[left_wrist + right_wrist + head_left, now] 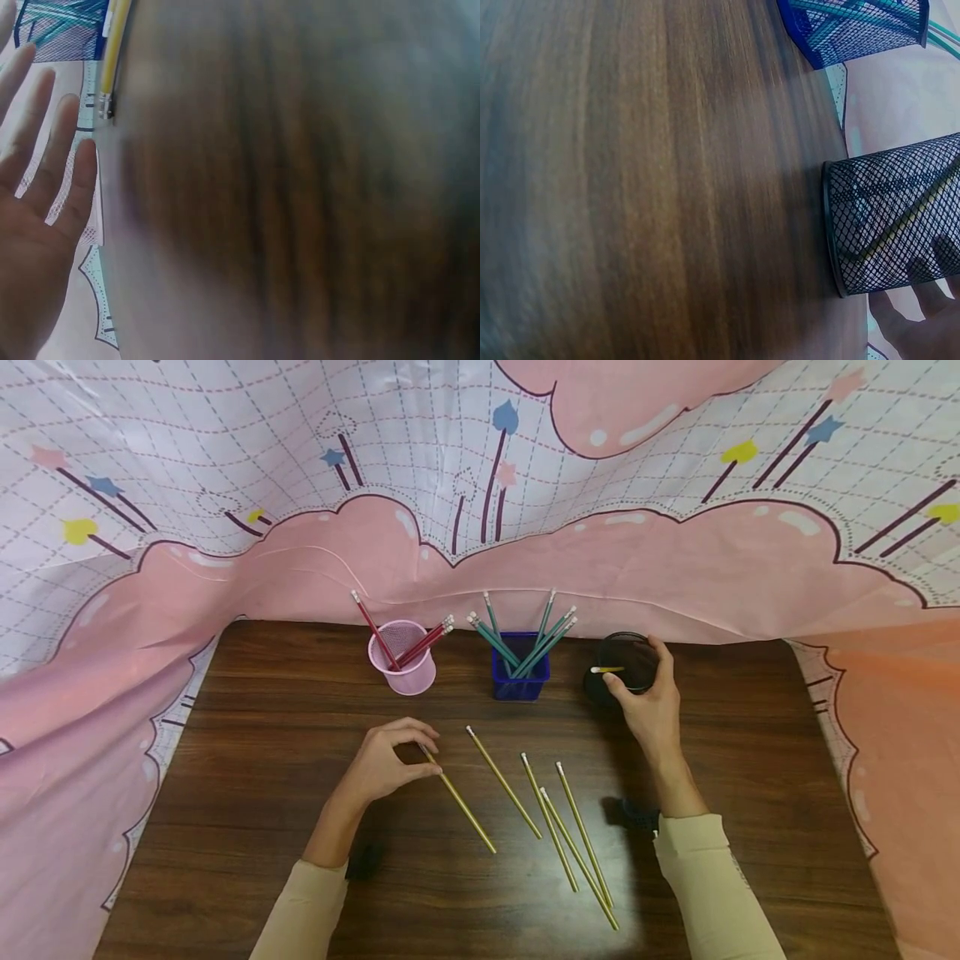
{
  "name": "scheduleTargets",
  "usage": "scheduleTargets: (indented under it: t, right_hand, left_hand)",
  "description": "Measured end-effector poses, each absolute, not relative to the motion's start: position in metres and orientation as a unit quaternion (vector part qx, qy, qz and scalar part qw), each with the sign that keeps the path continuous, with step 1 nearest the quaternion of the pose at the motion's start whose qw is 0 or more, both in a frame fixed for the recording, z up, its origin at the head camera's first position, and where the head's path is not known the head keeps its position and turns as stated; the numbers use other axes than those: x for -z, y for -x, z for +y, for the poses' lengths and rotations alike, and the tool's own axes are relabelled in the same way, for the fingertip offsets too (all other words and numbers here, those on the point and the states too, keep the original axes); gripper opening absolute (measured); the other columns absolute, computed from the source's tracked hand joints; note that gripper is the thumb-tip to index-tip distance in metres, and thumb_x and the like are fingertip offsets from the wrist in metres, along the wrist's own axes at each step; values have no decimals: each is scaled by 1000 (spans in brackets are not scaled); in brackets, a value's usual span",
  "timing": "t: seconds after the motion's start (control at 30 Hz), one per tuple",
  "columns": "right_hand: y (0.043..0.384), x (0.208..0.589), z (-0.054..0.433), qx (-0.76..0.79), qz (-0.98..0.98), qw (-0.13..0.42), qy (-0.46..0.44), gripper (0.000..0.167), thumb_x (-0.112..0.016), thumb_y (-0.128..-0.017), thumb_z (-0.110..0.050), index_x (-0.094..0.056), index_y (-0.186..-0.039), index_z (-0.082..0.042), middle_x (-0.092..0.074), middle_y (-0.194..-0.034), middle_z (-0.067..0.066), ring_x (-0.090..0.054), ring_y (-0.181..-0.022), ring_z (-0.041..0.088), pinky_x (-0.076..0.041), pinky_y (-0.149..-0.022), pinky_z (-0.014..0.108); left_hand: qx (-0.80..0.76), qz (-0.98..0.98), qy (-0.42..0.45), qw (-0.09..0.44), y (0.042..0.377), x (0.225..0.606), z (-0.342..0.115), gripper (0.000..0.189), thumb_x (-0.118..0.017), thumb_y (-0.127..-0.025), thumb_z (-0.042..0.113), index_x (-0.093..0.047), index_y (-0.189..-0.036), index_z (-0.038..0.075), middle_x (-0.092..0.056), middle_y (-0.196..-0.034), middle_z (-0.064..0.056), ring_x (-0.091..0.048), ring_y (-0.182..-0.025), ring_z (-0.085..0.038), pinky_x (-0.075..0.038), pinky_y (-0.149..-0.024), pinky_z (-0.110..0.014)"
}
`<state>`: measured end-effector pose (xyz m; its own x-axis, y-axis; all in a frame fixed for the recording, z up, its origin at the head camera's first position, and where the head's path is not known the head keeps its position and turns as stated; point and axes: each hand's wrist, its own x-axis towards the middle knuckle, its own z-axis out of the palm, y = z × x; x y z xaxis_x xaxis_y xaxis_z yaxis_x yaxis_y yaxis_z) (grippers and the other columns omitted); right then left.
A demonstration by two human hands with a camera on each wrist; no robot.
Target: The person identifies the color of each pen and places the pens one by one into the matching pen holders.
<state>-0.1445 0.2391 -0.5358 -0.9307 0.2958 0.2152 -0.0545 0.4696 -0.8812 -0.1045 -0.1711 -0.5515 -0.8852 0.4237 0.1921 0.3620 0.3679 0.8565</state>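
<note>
My left hand (pixel 395 758) hovers at the eraser end of a gold pencil (pixel 467 811) lying on the table, thumb and fingers spread apart on either side of it. In the left wrist view, the fingers (pixel 45 165) look extended. With my right hand (pixel 651 697) I hold a black mesh pencil cup (pixel 900 217), fingers curved round its side and thumb near the front rim. One yellow pencil (pixel 607 670) leans inside this cup, its eraser end over the rim; the mesh partly veils it in the right wrist view.
A pink mesh cup (pixel 412 682) holds several red pencils (pixel 423 643). Beside it, a blue square mesh holder (pixel 521 689) contains several teal pencils (pixel 551 639). More gold pencils (pixel 504 782) lie on the dark wooden table (pixel 247 760). A patterned pink cloth (pixel 480 581) hangs behind.
</note>
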Motion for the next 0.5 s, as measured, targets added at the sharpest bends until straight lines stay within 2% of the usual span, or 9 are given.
scheduleTargets:
  t: [0.1,0.27,0.5]
  right_hand:
    - [145,536,237,-514,-839,162,69,82,-81,-83,-18,-36,-152,-23,-55,-138,14,-55,-121,36,-40,-102,51]
    - [145,535,239,-510,-840,167,81,82,-82,-83,-18,-37,-151,-25,-55,-138,15,-55,-121,38,-40,-101,54]
    - [143,534,241,-503,-845,163,78,83,-81,-83,-19,-35,-152,-27,-54,-140,15,-54,-122,40,-41,-101,55]
  left_hand:
    - [-468,846,-254,32,104,556,-175,27,-94,-67,22,-77,-87,17,-70,-106,4,-65,-102,-14,-51,-90,-36]
    - [-378,879,-287,52,106,556,-172,28,-92,-70,32,-77,-93,25,-67,-108,14,-59,-105,-12,-49,-92,-40]
    - [-310,900,-301,53,106,555,-169,20,-92,-68,31,-79,-83,29,-64,-96,18,-53,-94,-7,-47,-84,-37]
